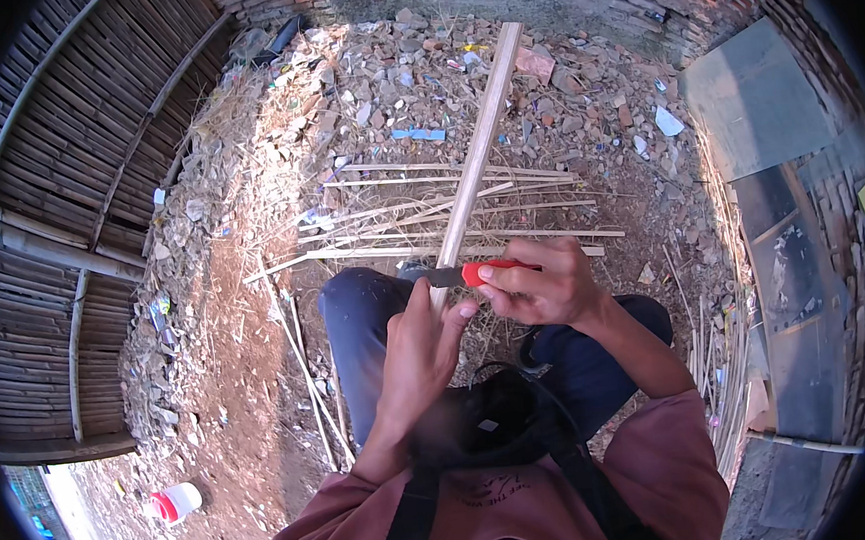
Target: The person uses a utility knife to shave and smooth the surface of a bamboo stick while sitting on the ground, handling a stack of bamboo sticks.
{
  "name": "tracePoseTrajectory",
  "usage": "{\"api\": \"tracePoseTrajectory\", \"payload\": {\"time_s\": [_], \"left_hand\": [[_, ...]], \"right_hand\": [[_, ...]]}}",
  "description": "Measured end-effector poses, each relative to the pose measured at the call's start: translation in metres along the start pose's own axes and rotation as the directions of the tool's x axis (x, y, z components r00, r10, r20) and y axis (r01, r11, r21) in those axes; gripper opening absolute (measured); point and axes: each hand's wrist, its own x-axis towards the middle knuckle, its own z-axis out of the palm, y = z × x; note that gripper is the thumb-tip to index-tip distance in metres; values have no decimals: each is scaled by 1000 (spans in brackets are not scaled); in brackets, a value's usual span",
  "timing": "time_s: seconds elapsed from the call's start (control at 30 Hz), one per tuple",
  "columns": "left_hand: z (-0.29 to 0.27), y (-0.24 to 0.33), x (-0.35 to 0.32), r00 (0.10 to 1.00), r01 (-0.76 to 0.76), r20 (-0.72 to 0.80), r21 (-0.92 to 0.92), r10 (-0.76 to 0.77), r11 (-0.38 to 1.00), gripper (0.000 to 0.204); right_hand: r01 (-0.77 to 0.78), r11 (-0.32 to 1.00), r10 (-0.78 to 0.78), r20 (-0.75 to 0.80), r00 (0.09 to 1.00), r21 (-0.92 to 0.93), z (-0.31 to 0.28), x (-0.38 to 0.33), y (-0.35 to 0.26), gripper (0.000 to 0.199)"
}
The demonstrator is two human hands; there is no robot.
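Observation:
My left hand point(423, 343) is closed around the near end of a long pale wooden strip point(481, 138), which slants away from me and up to the right. In my right hand point(546, 280) is a knife with a red handle point(483, 270). Its dark blade point(443, 277) lies across the strip, just beyond my left fingers. Whether the edge has bitten into the wood cannot be made out. Several thin split strips point(451, 246) lie on the ground past my knees, under the held strip.
Rubble point(380, 93) covers the ground ahead. A bamboo-slat wall point(71, 125) stands on the left, grey sheets point(756, 97) lean at the right. A red-and-white container point(176, 503) sits at lower left. More thin sticks point(310, 379) lie beside my left knee.

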Motion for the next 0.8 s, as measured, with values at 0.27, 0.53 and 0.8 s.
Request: {"api": "tracePoseTrajectory", "payload": {"time_s": [0.27,0.53,0.8], "left_hand": [[-6,7,-1,998,-31,57,51,28,998,34],[-6,4,-2,1000,-22,12,11,22,1000,30],[-10,0,-5,1000,-8,27,48,7,999,30]], "right_hand": [[6,999,-6,0,1000,-31,-3,1,0,20],[-11,997,11,2,1000,-72,-5,5,-1,21],[-99,987,89,-88,992,-125,-15,17,11,15]]}}
